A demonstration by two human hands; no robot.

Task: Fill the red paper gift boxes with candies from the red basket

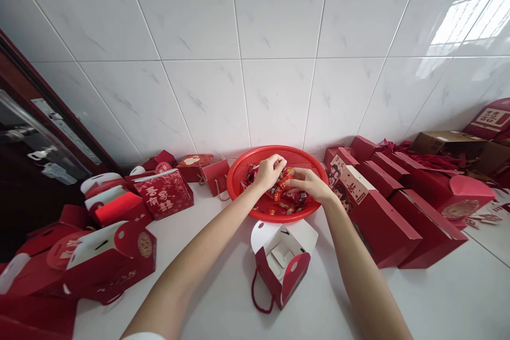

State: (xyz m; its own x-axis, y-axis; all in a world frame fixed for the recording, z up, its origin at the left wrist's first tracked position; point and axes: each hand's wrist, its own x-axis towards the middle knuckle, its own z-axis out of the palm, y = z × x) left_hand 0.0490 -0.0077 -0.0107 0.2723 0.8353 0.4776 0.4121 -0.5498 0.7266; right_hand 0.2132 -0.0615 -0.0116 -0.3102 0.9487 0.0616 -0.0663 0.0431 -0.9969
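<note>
While reaching into the round red plastic basket (279, 218) with left hand (269, 171) bunched, contents impossible to tell, and right hand (311, 183) loosely spread, pinch small, shiny red-wrapped candies (278, 191) lightly.

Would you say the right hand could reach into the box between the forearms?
Probably yes: the box stands close to the right hand, its mouth open, and nothing lies over it.
</note>
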